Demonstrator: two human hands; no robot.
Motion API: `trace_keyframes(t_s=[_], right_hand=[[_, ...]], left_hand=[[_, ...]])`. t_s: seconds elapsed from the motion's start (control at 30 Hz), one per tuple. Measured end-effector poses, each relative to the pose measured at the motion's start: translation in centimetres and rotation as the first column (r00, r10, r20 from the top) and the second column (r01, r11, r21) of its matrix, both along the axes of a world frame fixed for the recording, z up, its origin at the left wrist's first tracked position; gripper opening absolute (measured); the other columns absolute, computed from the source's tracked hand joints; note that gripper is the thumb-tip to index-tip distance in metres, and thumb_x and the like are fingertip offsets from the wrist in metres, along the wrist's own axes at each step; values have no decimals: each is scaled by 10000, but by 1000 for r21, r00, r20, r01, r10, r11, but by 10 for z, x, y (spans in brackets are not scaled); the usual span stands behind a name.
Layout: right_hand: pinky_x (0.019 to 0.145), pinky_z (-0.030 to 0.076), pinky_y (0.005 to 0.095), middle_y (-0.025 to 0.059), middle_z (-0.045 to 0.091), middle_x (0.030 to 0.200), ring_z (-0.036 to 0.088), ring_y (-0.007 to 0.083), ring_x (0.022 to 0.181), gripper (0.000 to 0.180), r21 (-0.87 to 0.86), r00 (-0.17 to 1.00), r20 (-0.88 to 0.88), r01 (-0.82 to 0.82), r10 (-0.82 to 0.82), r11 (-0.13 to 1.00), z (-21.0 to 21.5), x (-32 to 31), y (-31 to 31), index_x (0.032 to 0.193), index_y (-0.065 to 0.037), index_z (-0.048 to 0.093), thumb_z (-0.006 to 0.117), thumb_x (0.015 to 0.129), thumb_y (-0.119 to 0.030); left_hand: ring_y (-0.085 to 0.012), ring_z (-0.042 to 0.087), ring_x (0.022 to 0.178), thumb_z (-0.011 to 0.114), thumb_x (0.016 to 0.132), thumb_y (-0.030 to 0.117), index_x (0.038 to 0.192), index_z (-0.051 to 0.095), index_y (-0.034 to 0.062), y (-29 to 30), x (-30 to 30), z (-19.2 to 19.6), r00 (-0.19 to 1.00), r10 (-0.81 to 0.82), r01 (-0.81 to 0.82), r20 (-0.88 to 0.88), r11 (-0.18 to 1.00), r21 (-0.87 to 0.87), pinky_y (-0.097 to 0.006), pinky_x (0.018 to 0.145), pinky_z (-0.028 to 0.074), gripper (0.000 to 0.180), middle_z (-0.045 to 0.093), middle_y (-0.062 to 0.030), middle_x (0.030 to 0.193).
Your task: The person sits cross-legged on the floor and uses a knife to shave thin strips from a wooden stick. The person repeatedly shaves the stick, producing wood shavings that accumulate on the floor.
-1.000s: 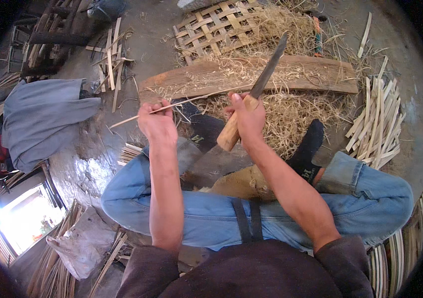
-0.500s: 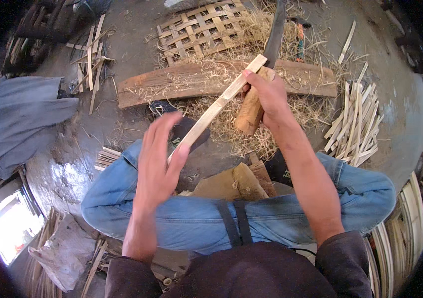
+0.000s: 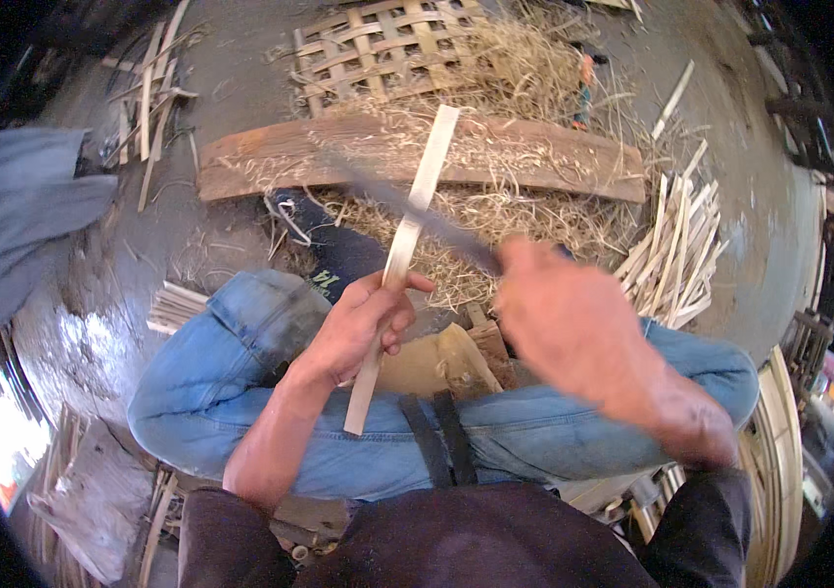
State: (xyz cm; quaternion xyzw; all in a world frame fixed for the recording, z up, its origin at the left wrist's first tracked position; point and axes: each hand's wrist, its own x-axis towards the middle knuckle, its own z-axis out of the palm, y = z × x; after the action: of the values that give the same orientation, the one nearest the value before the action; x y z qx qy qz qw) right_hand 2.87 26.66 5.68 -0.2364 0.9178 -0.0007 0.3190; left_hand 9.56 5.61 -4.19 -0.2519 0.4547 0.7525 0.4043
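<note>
My left hand (image 3: pixel 363 328) is closed round the lower part of a pale bamboo strip (image 3: pixel 427 176), which stands up at a slant above my crossed legs. My right hand (image 3: pixel 583 328), smeared by motion, grips a machete whose blurred blade (image 3: pixel 461 238) points up and to the left. The blade crosses the strip above my left fingers; whether it touches cannot be made out. The machete's handle is hidden by my right hand. Below the strip, a tan pad (image 3: pixel 431 359) rests at my lap.
A curved wooden plank (image 3: pixel 250 162) lies ahead amid curly shavings (image 3: pixel 524 88). Beyond it is a piece of open bamboo weave (image 3: pixel 363 59). Loose strips (image 3: pixel 676 245) are piled at the right, with more strips (image 3: pixel 152 88) at the far left. Grey-blue cloth (image 3: pixel 25 216) lies left.
My left hand has closed round the strip, which now stands steeper. My right hand has let go of the strip's upper end and swung the machete down, its blade now pointing left across the strip.
</note>
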Motion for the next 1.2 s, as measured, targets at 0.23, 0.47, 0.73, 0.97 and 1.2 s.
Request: trace_keyframes(t_s=[0.23, 0.47, 0.73, 0.97, 1.2], right_hand=[[496, 538, 332, 54, 570, 731, 663, 197, 658, 189, -96, 953, -267, -170, 140, 981, 48, 39, -29, 976, -74, 571, 594, 820, -178], [591, 548, 418, 133, 625, 817, 664, 335, 701, 198, -317, 983, -148, 56, -107, 947, -69, -15, 14, 962, -61, 500, 602, 854, -192], [630, 546, 473, 167, 626, 822, 667, 359, 726, 125, -186, 967, -155, 173, -203, 967, -97, 4, 60, 965, -46, 488, 521, 856, -98], [640, 524, 505, 209, 635, 764, 644, 414, 714, 190, -202, 943, -197, 229, -268, 952, -103, -27, 85, 959, -16, 469, 573, 842, -123], [641, 512, 507, 217, 633, 724, 637, 424, 706, 269, -369, 950, -141, 211, -279, 905, -86, -13, 74, 1039, -15, 478, 593, 843, -159]], left_hand=[[-47, 488, 674, 437, 1008, 350, 1239, 542, 6, 14, 4, -7, 994, -71, 78, -78, 993, 86, -214, 575, 422, 427, 524, 28, 770], [-34, 358, 522, 404, 1028, 319, 1139, 554, 41, 19, 3, 5, 1000, 4, -4, 13, 1000, 6, -196, 470, 328, 335, 419, 37, 668], [-16, 319, 441, 346, 1049, 342, 1069, 540, 23, 13, 11, 2, 993, -41, 36, -112, 998, -51, -185, 398, 255, 374, 407, 35, 596], [-35, 337, 486, 350, 1045, 287, 1053, 565, 14, 14, 14, 9, 997, -66, 65, -50, 998, -21, -208, 439, 273, 347, 417, 34, 612], [-24, 309, 448, 358, 1045, 341, 1029, 539, 24, 17, 14, 10, 983, -85, 76, -160, 995, -65, -191, 399, 255, 366, 392, 40, 599]])
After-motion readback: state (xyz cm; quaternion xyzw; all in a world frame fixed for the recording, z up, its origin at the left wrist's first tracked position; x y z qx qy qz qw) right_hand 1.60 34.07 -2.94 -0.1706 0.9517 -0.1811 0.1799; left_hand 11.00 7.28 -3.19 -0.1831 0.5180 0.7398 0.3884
